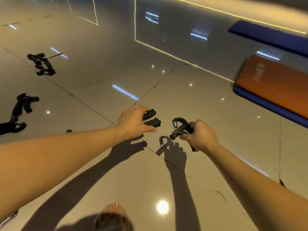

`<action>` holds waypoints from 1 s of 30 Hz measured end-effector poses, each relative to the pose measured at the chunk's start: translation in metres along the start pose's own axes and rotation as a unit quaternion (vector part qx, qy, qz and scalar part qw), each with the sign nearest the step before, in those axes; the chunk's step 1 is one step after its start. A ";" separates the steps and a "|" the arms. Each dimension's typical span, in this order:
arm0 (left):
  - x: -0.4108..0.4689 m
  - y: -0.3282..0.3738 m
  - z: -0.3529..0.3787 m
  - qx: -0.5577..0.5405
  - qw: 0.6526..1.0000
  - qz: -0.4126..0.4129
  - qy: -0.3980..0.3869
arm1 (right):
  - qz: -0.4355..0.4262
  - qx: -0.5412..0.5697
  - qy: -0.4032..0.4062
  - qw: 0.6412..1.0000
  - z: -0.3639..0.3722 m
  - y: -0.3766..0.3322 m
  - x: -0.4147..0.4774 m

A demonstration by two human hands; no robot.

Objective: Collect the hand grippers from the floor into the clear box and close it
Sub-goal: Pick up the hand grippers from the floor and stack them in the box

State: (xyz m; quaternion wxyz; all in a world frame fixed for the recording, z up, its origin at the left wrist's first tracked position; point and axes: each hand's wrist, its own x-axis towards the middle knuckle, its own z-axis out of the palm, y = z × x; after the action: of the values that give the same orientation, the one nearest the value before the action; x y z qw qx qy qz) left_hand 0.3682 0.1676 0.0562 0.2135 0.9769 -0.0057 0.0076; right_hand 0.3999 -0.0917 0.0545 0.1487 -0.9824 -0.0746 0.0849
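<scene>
While the left hand (pixel 133 121) is wrapped round one hand gripper (pixel 152 120), the right hand (pixel 202 136) clutches a second gripper (pixel 180 128) by its handles, both held up off the tiled floor (pixel 216 104). A bunch of loose grippers (pixel 41 64) lie well off to the person's left, and there's an orange mat (pixel 275 85) over on the right.

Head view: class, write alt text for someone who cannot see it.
A person's left hand grips one hand gripper, the right hand a second gripper, over a shiny floor. More grippers lie at left; an orange mat and a blue mat at right.
</scene>
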 end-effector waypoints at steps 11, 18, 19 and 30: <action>-0.119 0.209 -0.043 -0.050 0.995 0.085 0.005 | -0.140 -0.080 0.014 0.987 -0.173 0.121 -0.167; -0.169 0.330 -0.034 -0.023 0.989 0.144 -0.003 | -0.170 -0.054 0.046 0.983 -0.219 0.196 -0.254; -0.176 0.345 -0.030 -0.015 0.988 0.152 -0.006 | -0.168 -0.045 0.048 0.984 -0.221 0.208 -0.266; -0.242 0.509 -0.001 0.012 0.980 0.192 -0.052 | -0.136 -0.022 0.048 0.989 -0.254 0.339 -0.393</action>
State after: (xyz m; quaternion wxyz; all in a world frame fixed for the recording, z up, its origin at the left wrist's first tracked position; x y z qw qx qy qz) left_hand 0.1193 -0.2924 0.2649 0.1956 0.9593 -0.2038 -0.0027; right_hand 0.1055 -0.5500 0.2471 0.1408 -0.9691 -0.2018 0.0149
